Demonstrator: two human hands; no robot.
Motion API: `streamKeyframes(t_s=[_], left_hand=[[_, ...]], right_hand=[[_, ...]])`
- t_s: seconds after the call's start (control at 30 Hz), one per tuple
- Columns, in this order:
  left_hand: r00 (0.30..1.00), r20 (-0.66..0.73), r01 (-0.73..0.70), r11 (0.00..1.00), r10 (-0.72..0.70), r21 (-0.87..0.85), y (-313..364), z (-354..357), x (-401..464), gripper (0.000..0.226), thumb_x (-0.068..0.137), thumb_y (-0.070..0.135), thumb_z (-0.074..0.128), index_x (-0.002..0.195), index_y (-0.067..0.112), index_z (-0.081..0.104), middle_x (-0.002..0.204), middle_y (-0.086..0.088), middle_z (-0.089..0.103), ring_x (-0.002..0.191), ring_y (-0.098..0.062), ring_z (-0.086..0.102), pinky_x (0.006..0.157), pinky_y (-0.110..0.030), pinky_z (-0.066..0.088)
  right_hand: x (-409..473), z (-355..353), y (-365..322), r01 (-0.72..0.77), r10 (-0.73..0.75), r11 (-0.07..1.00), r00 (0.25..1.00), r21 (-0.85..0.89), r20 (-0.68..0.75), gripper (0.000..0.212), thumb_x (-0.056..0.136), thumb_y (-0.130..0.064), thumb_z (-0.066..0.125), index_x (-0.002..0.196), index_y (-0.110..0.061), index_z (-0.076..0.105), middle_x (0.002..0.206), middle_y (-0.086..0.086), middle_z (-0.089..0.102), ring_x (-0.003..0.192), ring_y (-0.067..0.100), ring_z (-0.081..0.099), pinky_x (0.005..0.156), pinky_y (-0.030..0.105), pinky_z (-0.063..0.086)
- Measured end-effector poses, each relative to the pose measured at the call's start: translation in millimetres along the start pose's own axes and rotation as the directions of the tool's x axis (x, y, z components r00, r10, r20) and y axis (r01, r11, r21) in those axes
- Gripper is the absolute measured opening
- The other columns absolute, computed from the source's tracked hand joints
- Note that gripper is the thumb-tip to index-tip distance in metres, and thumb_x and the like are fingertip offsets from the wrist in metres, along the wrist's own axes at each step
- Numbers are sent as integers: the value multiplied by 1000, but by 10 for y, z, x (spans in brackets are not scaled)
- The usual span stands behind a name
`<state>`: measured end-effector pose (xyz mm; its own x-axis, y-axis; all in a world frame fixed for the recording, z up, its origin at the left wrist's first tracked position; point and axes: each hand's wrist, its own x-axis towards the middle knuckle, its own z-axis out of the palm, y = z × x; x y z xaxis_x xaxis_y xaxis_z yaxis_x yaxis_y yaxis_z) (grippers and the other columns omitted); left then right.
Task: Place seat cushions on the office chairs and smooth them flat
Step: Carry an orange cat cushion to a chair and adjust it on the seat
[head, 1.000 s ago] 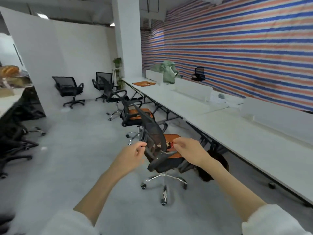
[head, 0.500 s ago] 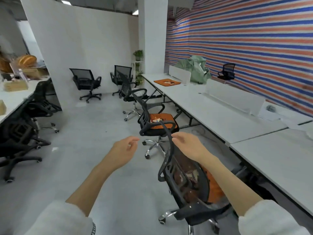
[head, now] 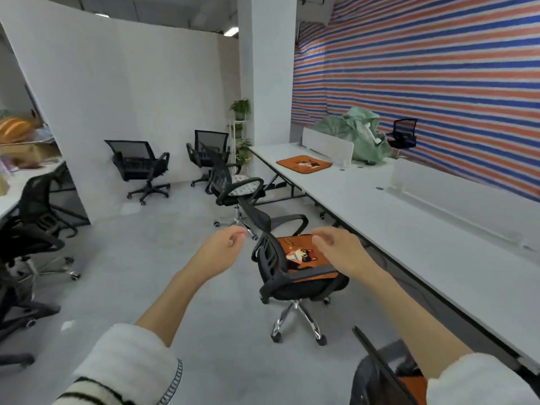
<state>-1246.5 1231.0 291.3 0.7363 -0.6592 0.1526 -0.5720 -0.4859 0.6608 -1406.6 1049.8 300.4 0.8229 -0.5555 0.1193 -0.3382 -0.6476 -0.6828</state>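
An orange square seat cushion (head: 304, 257) with a cartoon cat printed on it lies on the seat of a black mesh office chair (head: 280, 267) with a chrome star base, standing just beside the long white desk (head: 409, 229); the cushion looks flat, though the chair's backrest and near armrest hide part of it; small dark marks sit near its far corner, too small to read. A second orange cushion (head: 304, 164) with the same kind of print lies flat on the far end of the white desk, near a low white divider panel (head: 327, 145); a crumpled pale green sheet (head: 359, 133) is heaped behind that panel. Farther along the row another black mesh chair (head: 230, 182) carries a pale patterned cushion (head: 245, 185); its pattern cannot be made out. At the bottom right edge the back of a further black chair (head: 377, 372) shows, with a patch of orange below it.

Both hands hover in the air, holding nothing; the left hand (head: 225, 247) has its fingers loosely curled, thumb close to the fingertips, left of the chair's backrest; the right hand (head: 336, 247) is spread loosely, fingers relaxed, in front of the cushion in this view; whether it touches the fabric cannot be told. Fluffy white sleeves cover both forearms near the camera; a red, white and blue striped tarpaulin (head: 438, 83) covers the right wall.
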Motion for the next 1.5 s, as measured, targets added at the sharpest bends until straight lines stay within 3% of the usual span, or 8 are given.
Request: streamKeyframes(t_s=[0.1,0.27,0.47,0.57,0.83,1.03,1.23,1.5], left_hand=[[1000,11,-1,1000,1,-19,-272,-40,908,30,100,26,38,124,19,55,105,-5,62,90,-21,57,70,-27,42],[999,-34,-27,998,25,-60,-658,-119,2492,30,100,26,40,124,18,56,115,-5,62,106,-25,60,78,-29,46],[998,-54,-29,998,26,-64,-1108,-368,4146,29,100,23,41,124,19,57,114,0,62,91,-10,54,64,-11,40],[998,-66,-13,999,11,-37,-1410,-516,4887,28,99,25,41,122,21,57,113,1,61,90,-11,53,67,-17,39],[998,17,-61,998,60,12,-2400,-712,6950,29,98,28,42,123,22,58,107,7,60,92,-9,55,79,-19,37],[985,85,-152,987,148,49,-3090,-1021,8776,31,99,30,40,125,24,56,113,5,62,88,-7,55,62,-11,41],[952,209,-225,974,225,-24,-3373,-734,10322,30,99,32,40,125,27,55,121,7,61,95,-3,53,65,-5,37],[893,388,-234,972,228,-33,-3393,332,12108,31,98,39,38,124,35,54,115,6,62,94,-18,63,76,-34,55]], right_hand=[[926,125,19,0,0,1000,1000,-9,-16,32,98,-26,44,126,-19,58,123,3,63,111,15,58,89,21,39],[2544,302,32,44,-45,999,999,-27,-24,35,98,-26,45,130,-14,55,130,4,59,120,16,53,95,20,34],[4431,526,-148,74,-74,995,997,-63,1,33,99,-26,44,128,-14,56,131,5,58,121,18,52,97,22,35],[5197,675,-269,83,-82,995,996,-59,20,34,99,-25,44,128,-13,57,130,5,59,120,18,53,96,22,36],[7332,1421,-285,17,-17,1000,1000,-11,-20,34,98,-25,47,127,-12,58,128,5,60,117,16,55,90,17,36],[8979,1851,-349,-90,91,996,990,17,-110,31,97,-27,48,123,-17,61,126,3,62,116,15,55,85,18,35],[10235,1973,-124,-206,207,978,967,27,-146,31,98,-25,46,124,-14,60,120,7,65,113,18,56,83,19,36],[11671,1923,1032,-345,365,930,903,126,-226,33,98,-27,45,125,-15,59,120,6,64,111,20,58,92,27,40]])
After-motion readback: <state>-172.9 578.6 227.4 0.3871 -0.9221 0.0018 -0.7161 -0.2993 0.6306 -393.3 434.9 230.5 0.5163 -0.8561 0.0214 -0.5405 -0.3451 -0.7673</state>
